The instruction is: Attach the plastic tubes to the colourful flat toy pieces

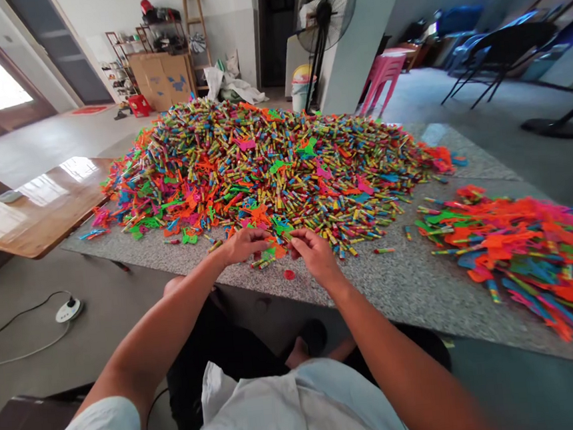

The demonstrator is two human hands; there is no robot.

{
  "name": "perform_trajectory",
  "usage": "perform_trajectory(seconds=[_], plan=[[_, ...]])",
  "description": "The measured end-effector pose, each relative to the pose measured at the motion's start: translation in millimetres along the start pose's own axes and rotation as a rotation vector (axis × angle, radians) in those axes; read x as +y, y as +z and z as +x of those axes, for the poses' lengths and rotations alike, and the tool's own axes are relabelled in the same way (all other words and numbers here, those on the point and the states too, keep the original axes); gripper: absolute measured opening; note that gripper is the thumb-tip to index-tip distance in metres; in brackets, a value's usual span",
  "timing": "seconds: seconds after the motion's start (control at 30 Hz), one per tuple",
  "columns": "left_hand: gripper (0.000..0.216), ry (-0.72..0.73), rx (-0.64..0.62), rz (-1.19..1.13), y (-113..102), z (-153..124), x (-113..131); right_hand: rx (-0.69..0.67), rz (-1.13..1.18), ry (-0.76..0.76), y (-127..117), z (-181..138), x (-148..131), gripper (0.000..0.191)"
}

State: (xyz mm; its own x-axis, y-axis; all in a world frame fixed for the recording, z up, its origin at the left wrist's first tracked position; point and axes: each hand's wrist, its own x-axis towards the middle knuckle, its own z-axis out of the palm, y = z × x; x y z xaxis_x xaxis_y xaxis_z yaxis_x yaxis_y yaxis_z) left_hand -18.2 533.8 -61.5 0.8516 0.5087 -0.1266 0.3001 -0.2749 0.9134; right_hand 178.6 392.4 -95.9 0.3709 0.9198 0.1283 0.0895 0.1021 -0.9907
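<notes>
A large heap of small striped tubes point(279, 189) in yellow, red and blue covers the stone-topped table point(387, 276) in front of me. Flat plastic shapes in orange, green and pink are mixed in, such as a bright green piece point(307, 148). At the heap's near edge, my left hand point(243, 245) has its fingers curled together beside orange and green plastic pieces. My right hand point(315, 254) faces it in a pinch. What either hand grips is too small to make out. Just below them a red round piece point(288, 275) shows near the table edge.
A second pile of orange, pink, blue and green plastic pieces point(524, 241) lies at the right. A wooden table point(39, 203) adjoins on the left. Behind stand a fan point(323, 14), pink stools point(385, 76) and a cardboard box point(161, 79). A power strip point(68, 310) sits on the floor.
</notes>
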Motion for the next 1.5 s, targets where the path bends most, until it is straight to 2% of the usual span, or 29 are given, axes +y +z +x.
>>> perform_trajectory(seconds=[0.1, 0.23, 0.5, 0.73, 0.87, 0.97, 1.13, 1.23, 1.33, 1.5], plan=[[0.043, 0.007, -0.047, -0.029, 4.8, -4.2, 12.4, -0.064, 0.038, 0.023, -2.2, -5.5, -3.2, 0.037], [0.043, 0.055, -0.086, -0.014, 6.7, -2.0, 12.6, -0.101, 0.097, 0.066, -2.9, -12.7, 2.5, 0.039], [0.042, 0.050, -0.151, 0.080, 7.9, -1.7, 7.8, -0.149, -0.104, 0.007, -15.0, -16.9, -3.4, 0.032], [0.043, 0.140, -0.129, 0.135, 6.5, 3.6, 20.6, -0.094, 0.265, 0.184, -12.9, -19.5, 7.2, 0.040], [0.041, 0.144, -0.138, 0.177, 5.7, 6.3, 20.8, -0.099, 0.336, 0.225, -11.3, -22.6, 5.9, 0.039], [0.038, 0.160, -0.151, 0.206, 5.5, 6.7, 19.0, -0.131, 0.257, 0.187, -14.6, -22.5, 3.5, 0.040], [0.039, 0.135, -0.181, 0.202, 8.5, 7.5, 14.8, -0.207, -0.017, 0.093, -26.6, -19.9, -3.5, 0.036], [0.044, 0.073, -0.228, 0.114, 14.2, 9.2, 12.0, -0.252, -0.116, 0.099, -33.7, -23.0, -8.9, 0.036], [0.048, 0.023, -0.259, 0.050, 21.2, 10.8, 9.6, -0.241, -0.187, 0.129, -38.2, -31.2, -11.8, 0.036], [0.043, 0.027, -0.297, 0.102, 32.4, 16.9, 7.9, -0.230, -0.187, 0.174, -38.3, -52.0, -2.9, 0.032]])
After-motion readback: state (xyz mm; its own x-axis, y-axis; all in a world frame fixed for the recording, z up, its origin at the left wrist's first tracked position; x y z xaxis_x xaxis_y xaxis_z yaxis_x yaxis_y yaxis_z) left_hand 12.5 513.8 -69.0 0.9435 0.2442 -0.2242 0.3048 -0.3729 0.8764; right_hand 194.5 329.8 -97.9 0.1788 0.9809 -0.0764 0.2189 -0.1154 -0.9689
